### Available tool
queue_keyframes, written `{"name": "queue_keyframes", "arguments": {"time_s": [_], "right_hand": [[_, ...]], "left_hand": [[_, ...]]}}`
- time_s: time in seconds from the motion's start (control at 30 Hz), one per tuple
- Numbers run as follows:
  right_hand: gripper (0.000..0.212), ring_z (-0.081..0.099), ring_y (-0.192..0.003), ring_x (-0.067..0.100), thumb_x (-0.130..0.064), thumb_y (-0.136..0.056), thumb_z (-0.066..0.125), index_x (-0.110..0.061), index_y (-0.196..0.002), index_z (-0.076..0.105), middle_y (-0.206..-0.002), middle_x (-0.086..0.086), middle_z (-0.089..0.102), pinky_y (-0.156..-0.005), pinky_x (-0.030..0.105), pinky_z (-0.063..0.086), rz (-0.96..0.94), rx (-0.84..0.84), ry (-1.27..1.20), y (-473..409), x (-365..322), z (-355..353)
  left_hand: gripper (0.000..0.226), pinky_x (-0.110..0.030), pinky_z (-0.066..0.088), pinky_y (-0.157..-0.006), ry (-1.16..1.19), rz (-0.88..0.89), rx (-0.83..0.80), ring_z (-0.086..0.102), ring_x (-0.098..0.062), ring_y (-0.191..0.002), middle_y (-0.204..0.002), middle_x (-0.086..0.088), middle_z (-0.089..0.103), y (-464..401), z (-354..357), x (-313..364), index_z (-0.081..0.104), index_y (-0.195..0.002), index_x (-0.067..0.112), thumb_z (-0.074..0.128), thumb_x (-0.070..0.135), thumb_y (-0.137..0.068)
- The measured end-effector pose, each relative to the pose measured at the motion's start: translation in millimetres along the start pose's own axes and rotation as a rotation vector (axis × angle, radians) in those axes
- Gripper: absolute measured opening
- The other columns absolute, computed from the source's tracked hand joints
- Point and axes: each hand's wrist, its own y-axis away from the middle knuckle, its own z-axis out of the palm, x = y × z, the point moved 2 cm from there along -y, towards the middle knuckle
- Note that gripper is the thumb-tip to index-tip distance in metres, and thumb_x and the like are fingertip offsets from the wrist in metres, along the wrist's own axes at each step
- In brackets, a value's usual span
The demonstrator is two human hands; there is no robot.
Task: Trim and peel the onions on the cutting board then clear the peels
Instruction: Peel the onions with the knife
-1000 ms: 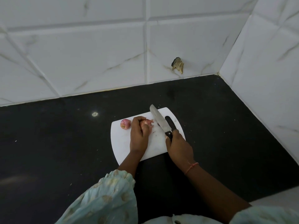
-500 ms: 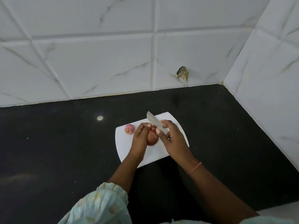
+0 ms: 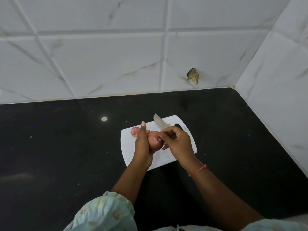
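Peeling onion, held above board in left hand, fingers curled round it, trimmed end turned up for access. Right hand keeps knife while fingertips pinch skin. Second onion waits on board.

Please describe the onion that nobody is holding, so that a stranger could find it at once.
On the black counter lies a white cutting board. At its far left corner sits a small pink onion, just beyond the left hand. Unlike the larger onion held in that hand, it rests on the board.
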Motion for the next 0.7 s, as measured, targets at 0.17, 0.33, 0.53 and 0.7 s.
{"name": "queue_keyframes", "arguments": {"time_s": [0.17, 0.33, 0.53, 0.7], "right_hand": [[0.011, 0.068, -0.058, 0.022, -0.022, -0.092, 0.067, -0.012, -0.088, 0.069, -0.066, 0.007, 0.069, -0.062, 0.036, 0.061, 0.086, 0.068, -0.048, -2, 13, 5], [0.006, 0.070, -0.076, 0.017, -0.016, -0.093, 0.064, -0.011, -0.092, 0.066, -0.087, 0.003, 0.075, -0.070, 0.029, 0.060, 0.213, 0.097, -0.214, 4, 36, 8], [0.011, 0.071, -0.085, 0.018, -0.017, -0.096, 0.060, -0.007, -0.098, 0.063, -0.095, 0.004, 0.073, -0.081, 0.032, 0.058, 0.259, 0.147, -0.255, 9, 51, 17], [0.014, 0.070, -0.082, 0.013, -0.018, -0.099, 0.054, -0.010, -0.107, 0.061, -0.101, 0.003, 0.070, -0.075, 0.023, 0.056, 0.300, 0.169, -0.258, 12, 53, 18]], "left_hand": [[0.042, -0.047, 0.058, -0.093, 0.124, -0.100, 0.101, 0.073, -0.028, -0.094, -0.112, -0.014, 0.071, -2, -6, -13, 0.058, -0.106, 0.017, 0.056, 0.058, -0.095], [0.033, -0.044, 0.058, -0.089, 0.145, -0.127, 0.032, 0.074, -0.026, -0.084, -0.092, -0.010, 0.076, -8, -15, -17, 0.061, -0.101, 0.015, 0.062, 0.047, -0.095], [0.028, -0.040, 0.058, -0.089, 0.018, -0.042, -0.119, 0.073, -0.020, -0.090, -0.102, -0.009, 0.074, -9, -27, -22, 0.057, -0.114, 0.013, 0.070, 0.018, -0.089], [0.019, -0.033, 0.057, -0.078, -0.089, 0.000, -0.132, 0.072, -0.016, -0.086, -0.101, -0.009, 0.071, -12, -28, -24, 0.055, -0.114, 0.015, 0.063, 0.013, -0.096]]}}
